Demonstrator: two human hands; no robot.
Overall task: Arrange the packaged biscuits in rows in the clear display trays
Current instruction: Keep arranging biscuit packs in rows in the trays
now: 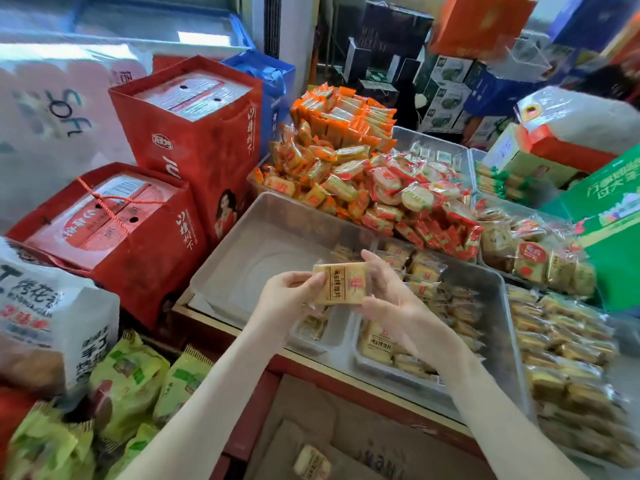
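A yellow biscuit packet point(341, 283) with a small red label is held between both hands above the trays. My left hand point(287, 294) pinches its left edge and my right hand point(388, 296) grips its right side. Below them lies a clear tray point(242, 271), bare on its left part, with one packet point(313, 327) lying under my left hand. The clear tray to the right point(498, 306) holds several yellow packets point(426, 275) in rows.
Heaps of orange and red-white wrapped snacks point(346, 161) fill the trays behind. More yellow packets point(561, 341) lie at the right. Red gift bags point(194, 140) stand at the left, green bags point(128, 379) at lower left, a cardboard box point(311, 427) below.
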